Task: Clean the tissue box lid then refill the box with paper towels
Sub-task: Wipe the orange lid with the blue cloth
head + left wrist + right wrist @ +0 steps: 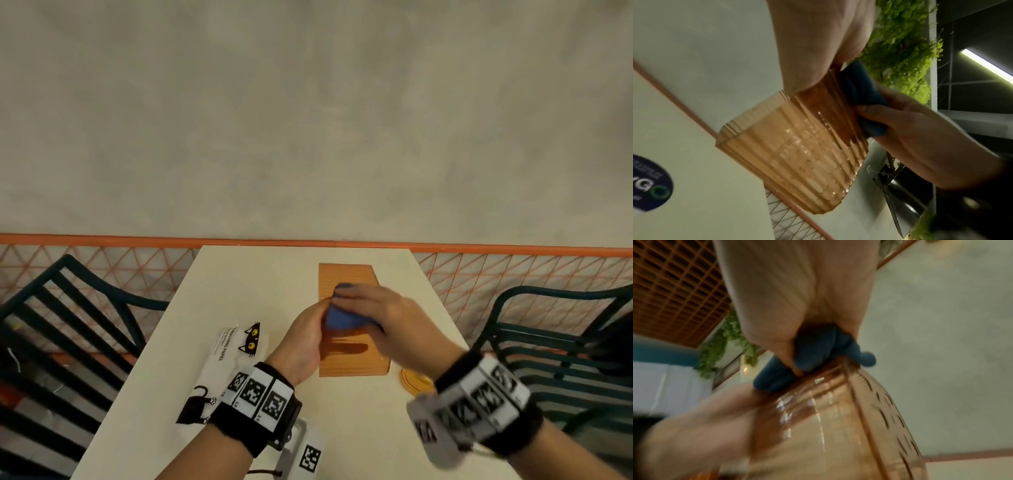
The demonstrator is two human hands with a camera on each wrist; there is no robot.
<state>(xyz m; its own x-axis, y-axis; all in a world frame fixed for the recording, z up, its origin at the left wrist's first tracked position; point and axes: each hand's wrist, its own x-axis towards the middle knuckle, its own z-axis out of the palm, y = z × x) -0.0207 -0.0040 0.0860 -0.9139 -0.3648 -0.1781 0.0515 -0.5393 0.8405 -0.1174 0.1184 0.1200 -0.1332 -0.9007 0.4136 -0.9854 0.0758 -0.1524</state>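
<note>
An orange ribbed tissue box (346, 359) stands on the cream table (274, 274), its lid slot (347, 349) facing up. My left hand (308, 329) grips the box's left side. My right hand (370, 308) holds a bunched blue cloth (339, 322) and presses it on the lid, blurred by motion. The left wrist view shows the translucent box (797, 154), the cloth (863, 92) and my right hand (920, 138). In the right wrist view the cloth (818, 350) sits against the box's top edge (838, 418). A white paper towel pack (233, 359) printed with black cats lies left of the box.
An orange round disc (416, 382) lies at the box's near right corner. A tagged white card (310, 457) sits by the near edge. Dark slatted chairs stand left (68, 308) and right (548, 342). An orange lattice rail (513, 270) runs behind the table.
</note>
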